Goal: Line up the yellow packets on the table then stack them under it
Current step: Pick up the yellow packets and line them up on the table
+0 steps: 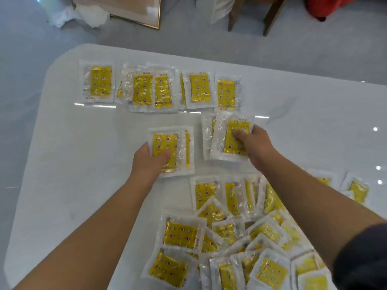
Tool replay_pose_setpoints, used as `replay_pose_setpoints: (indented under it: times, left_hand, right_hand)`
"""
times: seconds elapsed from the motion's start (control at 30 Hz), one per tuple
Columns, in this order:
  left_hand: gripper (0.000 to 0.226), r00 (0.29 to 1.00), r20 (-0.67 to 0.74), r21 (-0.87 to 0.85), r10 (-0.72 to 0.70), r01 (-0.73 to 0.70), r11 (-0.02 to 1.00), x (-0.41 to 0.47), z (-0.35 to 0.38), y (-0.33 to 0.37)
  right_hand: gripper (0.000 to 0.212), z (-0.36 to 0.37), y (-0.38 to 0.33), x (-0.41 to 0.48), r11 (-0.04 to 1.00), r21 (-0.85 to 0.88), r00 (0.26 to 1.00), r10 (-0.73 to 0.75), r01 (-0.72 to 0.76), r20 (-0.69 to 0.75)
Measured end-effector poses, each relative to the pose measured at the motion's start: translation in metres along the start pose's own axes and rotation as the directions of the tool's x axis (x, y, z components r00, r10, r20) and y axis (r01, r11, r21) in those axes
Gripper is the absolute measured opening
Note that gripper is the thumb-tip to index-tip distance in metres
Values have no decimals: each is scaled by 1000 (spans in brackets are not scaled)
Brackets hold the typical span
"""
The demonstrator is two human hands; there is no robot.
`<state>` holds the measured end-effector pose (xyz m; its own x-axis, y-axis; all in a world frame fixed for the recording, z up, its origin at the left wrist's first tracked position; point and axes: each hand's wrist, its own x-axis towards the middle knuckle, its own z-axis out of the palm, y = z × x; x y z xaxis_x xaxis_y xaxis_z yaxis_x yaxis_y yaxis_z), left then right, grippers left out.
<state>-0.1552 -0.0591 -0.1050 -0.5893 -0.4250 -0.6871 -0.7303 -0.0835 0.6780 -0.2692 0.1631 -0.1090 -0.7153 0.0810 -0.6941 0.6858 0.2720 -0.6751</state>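
While your left grip [149, 162] pinches a few yellow packets [165, 147], thumb on top, and your right grip [253, 143] clasps a second bundle [228, 141] just beside them, you look to be mid-way through lining up: one row [142, 91] lies along the far side of the worktop [83, 164], and a loose heap [240, 237] waits near you. Next, lay both handfuls down in line, squared and not overlapping; stacking underneath comes later.

Packets [165, 150]: glossy clear plastic, yellow foil; table [83, 143] glossy.
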Motion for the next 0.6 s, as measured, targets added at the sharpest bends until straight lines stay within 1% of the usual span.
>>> replay_pose_setpoints:
  times: [0.07,0.17,0.2,0.27,0.3,0.37,0.47,0.53,0.6]
  left_hand:
    - [15,1000,-19,-30,24,-25,999,19,19,22]
    - [12,996,-29,-18,83,-83,996,47,47,55]
    - [18,994,-31,-12,104,-104,994,57,56,63]
    - [37,993,-33,19,118,-117,993,75,75,78]
    - [41,992,-36,48,122,-120,992,83,84,85]
    - [38,990,-38,93,137,-133,987,97,102,96]
    - [32,983,-67,218,170,-152,964,111,124,110]
    - [37,976,-106,331,187,-143,933,116,134,116]
    - [45,966,-169,473,194,-93,876,114,140,124]
  right_hand:
    - [11,-2,-17,24,999,45,1000,-16,17,-13]
    - [14,-8,-44,54,998,38,997,-57,59,-51]
    - [16,-10,-53,62,997,35,996,-60,62,-69]
    - [19,-15,-65,78,997,15,993,-68,70,-95]
    - [21,-18,-68,86,997,-1,991,-74,74,-109]
    - [26,-21,-71,102,996,-40,986,-83,78,-146]
    - [27,-27,-70,121,987,-152,974,-89,58,-206]
    - [28,-33,-69,128,967,-250,973,-100,47,-206]
    - [32,-40,-71,130,955,-293,975,-111,50,-193]
